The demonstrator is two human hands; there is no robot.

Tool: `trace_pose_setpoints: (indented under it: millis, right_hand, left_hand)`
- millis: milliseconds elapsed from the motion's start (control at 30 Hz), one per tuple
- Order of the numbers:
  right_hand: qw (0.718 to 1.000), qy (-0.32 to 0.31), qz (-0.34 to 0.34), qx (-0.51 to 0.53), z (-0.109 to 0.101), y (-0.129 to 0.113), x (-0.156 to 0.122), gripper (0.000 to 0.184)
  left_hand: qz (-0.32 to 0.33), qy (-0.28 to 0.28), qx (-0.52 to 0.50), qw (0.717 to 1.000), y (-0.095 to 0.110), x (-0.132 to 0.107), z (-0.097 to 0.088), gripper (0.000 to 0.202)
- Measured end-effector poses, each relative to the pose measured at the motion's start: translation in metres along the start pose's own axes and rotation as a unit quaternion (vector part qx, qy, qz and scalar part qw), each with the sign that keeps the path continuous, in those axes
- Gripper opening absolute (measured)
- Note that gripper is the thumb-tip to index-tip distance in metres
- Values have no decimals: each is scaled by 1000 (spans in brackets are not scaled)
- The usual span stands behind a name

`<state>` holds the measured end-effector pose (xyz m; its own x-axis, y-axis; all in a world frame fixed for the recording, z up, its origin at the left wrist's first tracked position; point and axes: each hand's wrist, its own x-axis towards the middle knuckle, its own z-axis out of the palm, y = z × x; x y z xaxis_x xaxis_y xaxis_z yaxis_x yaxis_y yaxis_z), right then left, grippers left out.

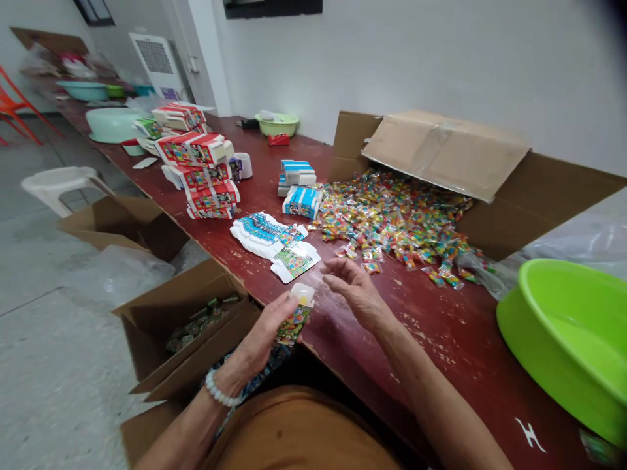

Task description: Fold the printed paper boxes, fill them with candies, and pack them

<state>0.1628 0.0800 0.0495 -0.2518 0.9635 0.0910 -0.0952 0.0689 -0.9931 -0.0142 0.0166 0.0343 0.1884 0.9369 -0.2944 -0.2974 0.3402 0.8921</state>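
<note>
"Small carton [290,329] first. Where?"

"In the person's left hand [262,331], by the near edge of the red table [470,333]. Printed side is green and multicoloured; a white flap [303,294] stands up at its top end."

"Left fingers?"

"Gripping the carton. Thumb on its left side near the flap, a fingertip showing low on the right side. Pale bead bracelet [223,391] on that wrist."

"Right hand?"

"Right hand [361,299], 2 o'clock from the carton, near it but apart. Fingers open, slightly bent, thumb away from them. Whether it touches the table, can't tell."

"Surroundings, quick. Clock around the carton, 12 at the top."

"At 12, a flat printed carton [300,260], then blue-and-white bundles [301,201] farther up. At 11, a fanned row of flat cartons [257,234], then stacked red-and-white bundles [208,196] beyond."

"And right side?"

"Between 1 and 2, a heap of clear packets [392,219] with bright bits inside, at the mouth of a big cardboard box [445,150] lying tipped. At 3, a lime-green basin [533,333]."

"Left?"

"At 9, an open box [161,303] below the tabletop, small dark-green items inside, too small to tell. Done."
</note>
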Motion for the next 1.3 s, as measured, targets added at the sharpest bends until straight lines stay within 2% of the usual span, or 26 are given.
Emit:
trace_pose_setpoints:
  millis: [100,200,267,333,367,433,467,567,633,733,833,900,967,1033,1067,1133,1300]
  right_hand:
    - [985,-66,125,96,8,9,-6,41]
    - [961,-100,179,183,23,16,-12,47]
    - [951,-98,198,217,31,19,-15,44]
    - [960,-70,174,207,36,21,-17,36]
    - [973,-42,138,182,38,23,-18,32]
    - [991,5,61,117,37,26,-20,28]
    - [994,10,46,98,36,29,-21,27]
    - [983,-30,103,146,31,36,-24,30]
    - [968,-35,139,206,30,40,-24,34]
    - [959,-29,153,235,33,40,-23,39]
    - [962,-33,148,226,38,34,-21,32]
    - [980,-19,104,170,38,29,-22,27]
    - [998,-24,11,56,35,24,-23,22]
    - [994,-53,-79,-52,31,21,-25,17]
    - [990,-64,-97,-83,30,20,-25,16]
    - [991,-63,-76,-90,30,20,-25,17]
    - [996,-64,55,22,41,18,-15,23]
  left_hand:
    - [-49,26,-99,994,-2,0,3,45]
    - [-52,37,-124,990,-4,3,5,36]
    - [-21,29,-111,993,-5,4,5,33]
    - [26,16,-89,996,-7,4,3,33]
    - [44,11,-84,995,-7,4,2,33]
    - [39,5,-97,994,-8,4,0,32]
    - [23,7,-110,994,-9,3,0,32]
    - [-18,19,-122,992,-9,2,1,38]
    - [-5,34,-103,994,-8,1,2,39]
    - [20,22,-77,997,-7,0,3,38]
    - [20,1,-103,994,-6,0,3,37]
    - [-10,-20,-146,989,-6,2,2,38]
    - [-58,-44,-191,979,-4,3,0,40]
    - [-85,-55,-227,969,-1,4,-1,41]
    - [-87,-53,-240,965,1,3,-1,42]
    - [-84,-37,-256,962,4,3,-1,42]
    - [-65,-14,-230,971,4,0,1,50]
